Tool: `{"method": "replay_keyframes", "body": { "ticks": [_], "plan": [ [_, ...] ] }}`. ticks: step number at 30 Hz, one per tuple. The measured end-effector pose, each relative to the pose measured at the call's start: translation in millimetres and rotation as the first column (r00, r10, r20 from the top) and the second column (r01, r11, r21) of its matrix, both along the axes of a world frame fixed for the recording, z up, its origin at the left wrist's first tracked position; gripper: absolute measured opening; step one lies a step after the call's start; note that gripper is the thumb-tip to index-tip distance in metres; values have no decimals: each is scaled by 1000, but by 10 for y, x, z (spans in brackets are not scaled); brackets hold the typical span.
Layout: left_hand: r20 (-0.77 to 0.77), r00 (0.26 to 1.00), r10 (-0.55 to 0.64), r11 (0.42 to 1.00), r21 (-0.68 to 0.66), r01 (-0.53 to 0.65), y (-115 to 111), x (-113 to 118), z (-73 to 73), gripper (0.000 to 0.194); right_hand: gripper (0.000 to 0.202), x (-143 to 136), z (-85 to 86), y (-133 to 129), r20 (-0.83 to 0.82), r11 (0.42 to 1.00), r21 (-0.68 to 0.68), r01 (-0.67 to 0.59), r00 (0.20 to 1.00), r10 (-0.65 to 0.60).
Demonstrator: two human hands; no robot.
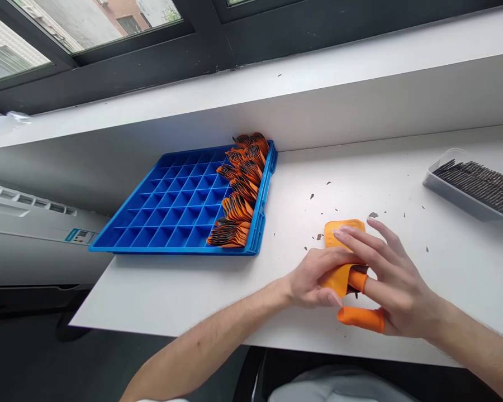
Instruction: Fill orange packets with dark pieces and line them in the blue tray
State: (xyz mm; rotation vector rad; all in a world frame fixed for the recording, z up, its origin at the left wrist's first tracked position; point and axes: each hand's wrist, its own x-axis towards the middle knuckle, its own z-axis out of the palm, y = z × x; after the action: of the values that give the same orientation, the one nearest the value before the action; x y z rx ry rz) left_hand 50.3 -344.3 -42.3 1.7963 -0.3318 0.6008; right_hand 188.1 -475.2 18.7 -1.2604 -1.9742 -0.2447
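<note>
An orange pouch (336,279) lies low over the white table, its flap end pointing away from me. My left hand (316,277) holds the pouch from the left, with fingers across its middle. From the right, my right hand (396,279) reaches over it, wearing orange finger covers (361,319) on the thumb and one finger. The covered finger is at the pouch's opening, where a bit of dark material shows. The other fingers of that hand are spread above the pouch's far end. What lies inside the pouch is mostly hidden.
A blue compartment tray (184,251) stands to the left, with orange-and-black packets (238,209) filling its right side. At the far right, a clear plastic box (456,192) holds many dark, thin pieces (482,184). Dark flakes (312,196) are scattered on the white table (293,178).
</note>
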Motion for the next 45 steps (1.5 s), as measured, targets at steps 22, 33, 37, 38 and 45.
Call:
{"method": "replay_keyframes", "body": {
  "ticks": [22,33,37,38,45],
  "plan": [
    [270,939,212,935,224,-276,-31,67,18,71,62,-39,13,-16,17,997,-59,-51,998,52],
    [214,970,119,990,52,-133,5,28,-12,67,50,27,31,-50,14,992,120,-33,999,31],
    [68,996,59,996,65,-64,20,-1,-46,72,53,44,40,-48,13,991,131,-28,1000,26],
    [35,998,50,996,68,-52,21,-8,-55,74,52,46,39,-45,12,991,127,-34,999,33],
    [128,987,93,985,131,-109,3,37,9,75,58,8,11,-16,24,998,53,-27,999,26]
  ]
}}
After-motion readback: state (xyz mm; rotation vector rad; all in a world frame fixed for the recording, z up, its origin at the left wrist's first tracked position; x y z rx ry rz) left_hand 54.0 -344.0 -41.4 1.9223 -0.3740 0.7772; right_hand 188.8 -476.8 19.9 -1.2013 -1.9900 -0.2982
